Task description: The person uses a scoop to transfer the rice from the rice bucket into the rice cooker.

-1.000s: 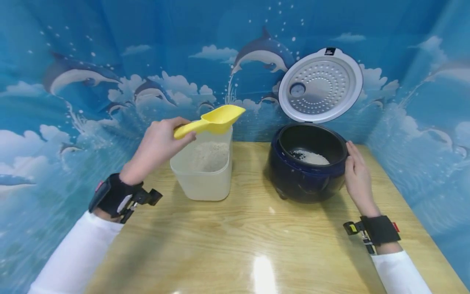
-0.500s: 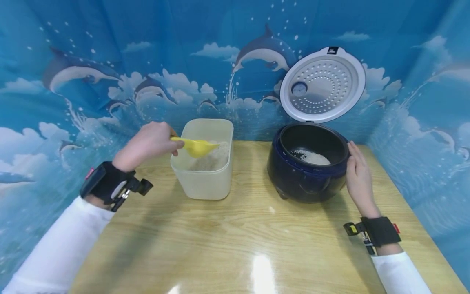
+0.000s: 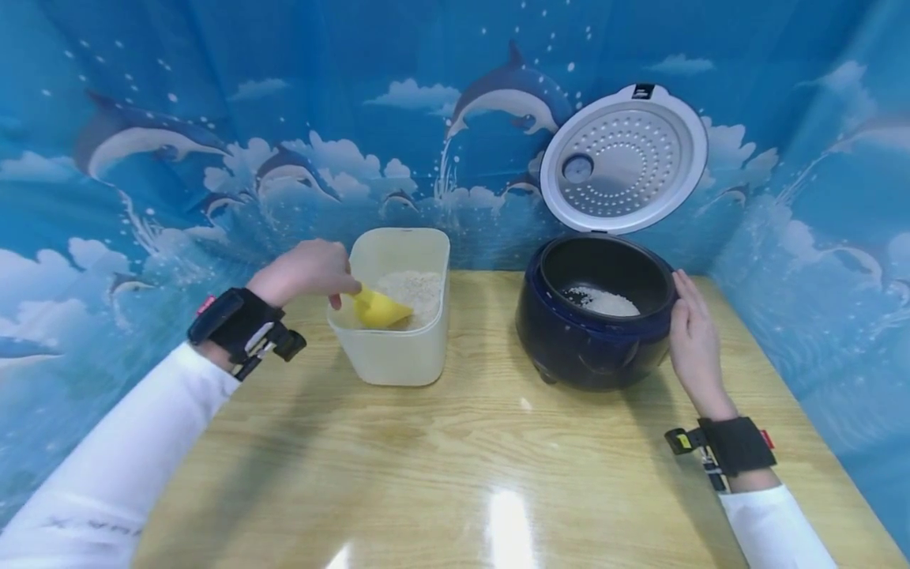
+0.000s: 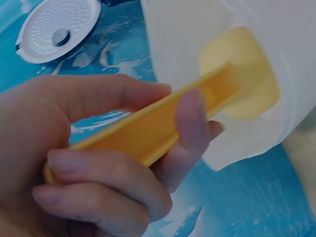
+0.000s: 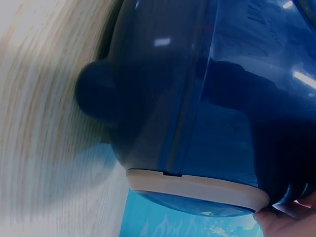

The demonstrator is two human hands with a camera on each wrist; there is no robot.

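Note:
My left hand [image 3: 309,271] grips the handle of a yellow scoop [image 4: 242,74], its fingers curled round it in the left wrist view. The scoop's bowl dips into the rice in a translucent white bin [image 3: 394,359], with its tip down at the grains. White rice [image 3: 419,291] lies in the bin. On the right stands a dark blue rice cooker [image 3: 586,348] with its lid [image 3: 626,158] raised. Some white rice [image 3: 604,302] lies on the bottom of its black pot. My right hand [image 3: 693,340] rests against the cooker's right side with fingers straight.
Bin and cooker stand apart on a wooden table [image 3: 426,466], near its back edge. Behind and beside them hangs a blue curtain [image 3: 341,95] printed with dolphins. The raised lid leans back close to the curtain.
My left hand has lowered the scoop from above the bin into the rice, its bowl tilting downward. My right hand and the cooker stay in place.

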